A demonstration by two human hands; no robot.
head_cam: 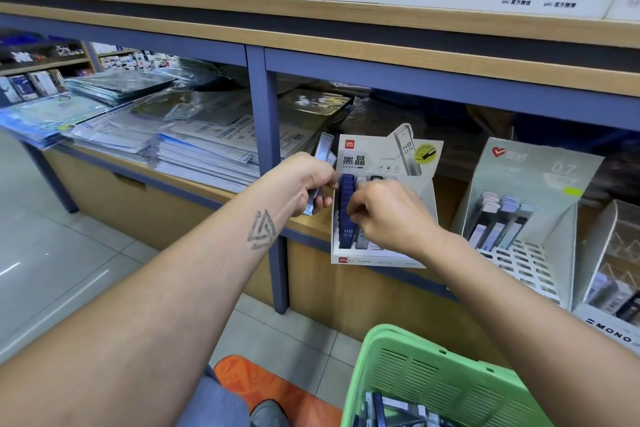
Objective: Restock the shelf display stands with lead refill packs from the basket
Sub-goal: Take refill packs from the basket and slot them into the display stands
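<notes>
A white Deli display stand [384,156] marked HB 0.5 sits on the shelf edge, with a row of blue lead refill packs [346,215] in its left column. My left hand [308,184] grips a few slim packs [325,149] that stick up just left of the stand. My right hand [388,215] is over the stand's middle, fingers curled and pinching at the packs in the row; what they hold is hidden. A green basket [433,374] at the bottom right holds more packs [384,409].
A grey-green 0.7 display stand [540,184] with pastel packs stands to the right, with a MONO box [609,329] beyond it. Stacks of plastic-wrapped paper goods [204,152] fill the shelf to the left. A blue shelf post [270,121] stands by my left hand.
</notes>
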